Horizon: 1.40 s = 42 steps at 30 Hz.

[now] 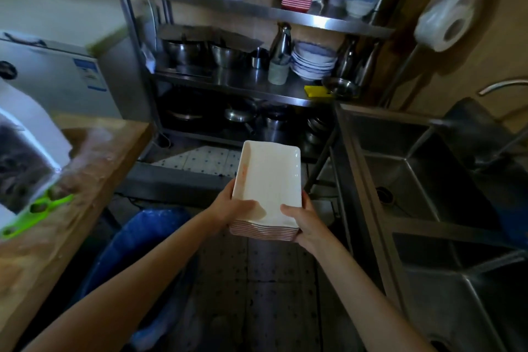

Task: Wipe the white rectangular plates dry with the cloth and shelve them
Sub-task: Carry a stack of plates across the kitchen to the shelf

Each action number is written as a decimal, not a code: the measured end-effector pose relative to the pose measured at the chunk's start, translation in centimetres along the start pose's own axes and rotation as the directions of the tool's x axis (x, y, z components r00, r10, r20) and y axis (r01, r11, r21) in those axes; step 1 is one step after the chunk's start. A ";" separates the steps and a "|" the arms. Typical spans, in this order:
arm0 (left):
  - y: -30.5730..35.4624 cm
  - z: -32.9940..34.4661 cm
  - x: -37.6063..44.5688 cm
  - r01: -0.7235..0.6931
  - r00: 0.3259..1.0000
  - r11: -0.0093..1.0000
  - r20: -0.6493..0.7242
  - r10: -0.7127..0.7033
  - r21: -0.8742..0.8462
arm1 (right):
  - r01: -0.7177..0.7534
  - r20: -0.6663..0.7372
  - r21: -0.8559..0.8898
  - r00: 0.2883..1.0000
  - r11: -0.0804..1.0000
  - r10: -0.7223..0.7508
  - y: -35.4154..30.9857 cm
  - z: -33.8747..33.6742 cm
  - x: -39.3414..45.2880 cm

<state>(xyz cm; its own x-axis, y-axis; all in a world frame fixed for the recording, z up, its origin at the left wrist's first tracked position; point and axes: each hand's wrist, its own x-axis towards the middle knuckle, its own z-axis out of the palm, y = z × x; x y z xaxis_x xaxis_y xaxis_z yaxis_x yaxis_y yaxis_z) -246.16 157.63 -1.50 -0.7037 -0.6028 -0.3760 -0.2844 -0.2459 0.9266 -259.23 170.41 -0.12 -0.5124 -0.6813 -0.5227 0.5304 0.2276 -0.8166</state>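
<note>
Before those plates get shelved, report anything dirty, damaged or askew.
The top plate of the stack, held by left hand and right hand, shows an orange-red smear along its left rim. Nothing looks chipped or askew.

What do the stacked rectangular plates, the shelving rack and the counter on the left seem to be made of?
Stack of rectangular plates: probably glazed ceramic or melamine; smooth, glossy white face, striped edges.
Shelving rack: likely stainless steel; grey metal with bright reflections.
Counter: apparently wood; tan, grain-like surface, though blurred.

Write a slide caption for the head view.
Both hands, left hand and right hand, carry a stack of white rectangular plates toward the steel shelving rack.
</note>
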 end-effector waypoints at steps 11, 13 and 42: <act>8.3 -6.5 15.4 -0.024 0.999 1.000 -0.021 0.024 0.006 | 0.043 -0.003 0.040 0.999 0.998 -0.043 -9.8 5.7 14.3; 9.6 -6.9 18.1 -0.034 0.999 0.999 -0.018 0.034 -0.017 | 0.055 0.009 0.057 0.998 0.997 -0.055 -11.8 6.2 16.4; 33.3 -14.8 51.2 -0.213 0.976 0.973 0.026 0.216 -0.090 | 0.256 0.187 0.019 0.949 0.967 -0.255 -40.4 13.2 49.8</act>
<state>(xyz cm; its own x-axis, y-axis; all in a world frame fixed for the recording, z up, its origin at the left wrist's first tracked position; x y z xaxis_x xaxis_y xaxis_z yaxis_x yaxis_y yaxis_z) -282.07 107.31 10.06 -0.7655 -0.6215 -0.1665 -0.0680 -0.1792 0.9815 -297.21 118.10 10.05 -0.4952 -0.8343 -0.2422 0.3942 0.0326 -0.9184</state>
